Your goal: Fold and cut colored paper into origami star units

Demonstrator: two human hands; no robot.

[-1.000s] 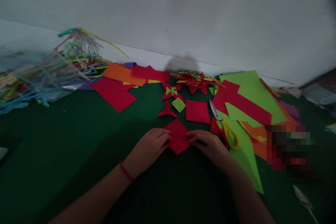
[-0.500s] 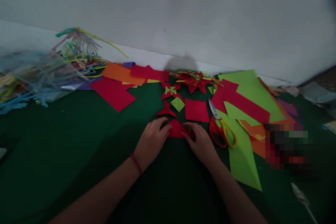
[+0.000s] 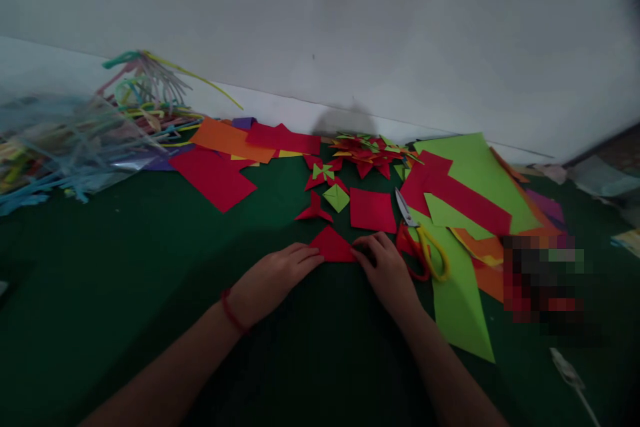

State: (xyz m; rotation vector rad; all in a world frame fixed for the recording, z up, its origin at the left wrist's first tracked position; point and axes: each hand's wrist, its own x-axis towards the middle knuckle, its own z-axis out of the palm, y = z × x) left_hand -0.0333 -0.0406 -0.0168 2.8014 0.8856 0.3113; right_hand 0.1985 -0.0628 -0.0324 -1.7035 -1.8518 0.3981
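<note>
A red paper (image 3: 331, 245), folded into a triangle with its peak pointing away from me, lies flat on the green tabletop. My left hand (image 3: 277, 279) has its fingers stretched out, their tips resting on the triangle's lower left part. At the right corner, my right hand (image 3: 386, 268) pinches the paper between thumb and fingers. Just beyond the peak sit a red three-pointed folded piece (image 3: 315, 208) and a small green folded square (image 3: 337, 197). A flat red square (image 3: 373, 209) lies past my right hand, beside scissors (image 3: 419, 240) with one red and one yellow handle loop.
Folded red and green paper flowers (image 3: 367, 152) are piled by the wall. Green sheets (image 3: 463, 300) and red strips spread on the right. Orange paper (image 3: 227, 140) and pipe cleaners (image 3: 150, 90) with a clear plastic bag (image 3: 85, 130) lie on the left. A white cable (image 3: 570, 373) is at lower right.
My left hand has slid left and flattened, uncovering the triangle's left side. My right hand stays at the right corner, its thumb and fingertips now closer together.
</note>
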